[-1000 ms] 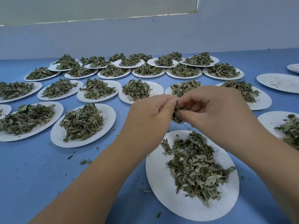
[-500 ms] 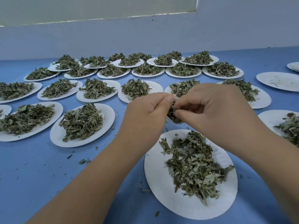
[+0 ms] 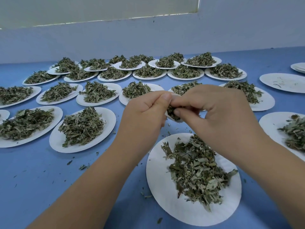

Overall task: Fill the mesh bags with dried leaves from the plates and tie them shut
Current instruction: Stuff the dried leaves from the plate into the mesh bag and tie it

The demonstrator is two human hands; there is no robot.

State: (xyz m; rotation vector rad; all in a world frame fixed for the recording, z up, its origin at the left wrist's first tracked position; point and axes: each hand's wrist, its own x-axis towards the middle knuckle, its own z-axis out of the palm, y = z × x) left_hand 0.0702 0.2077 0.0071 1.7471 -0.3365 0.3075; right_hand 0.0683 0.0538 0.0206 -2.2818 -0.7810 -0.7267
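Note:
A small white mesh bag (image 3: pixel 173 115) holding dried leaves hangs between my two hands above the blue table. My left hand (image 3: pixel 145 113) pinches its top edge with thumb and curled fingers. My right hand (image 3: pixel 212 109) pinches the other side, its fingertips pressed against the leaves in the bag's mouth. Most of the bag is hidden behind my fingers. Just below lies a white paper plate (image 3: pixel 158 187) with a loose pile of dried green leaves (image 3: pixel 196 171).
Several white plates heaped with dried leaves (image 3: pixel 82 126) cover the blue table (image 3: pixel 41 179) to the left and back. An almost bare plate (image 3: pixel 283 82) and a plate stack (image 3: pixel 299 67) sit at the far right. Leaf crumbs dot the tabletop. A pale wall runs behind.
Both hands have stayed together at the bag; my right fingers have shifted slightly at its mouth. The view has barely moved.

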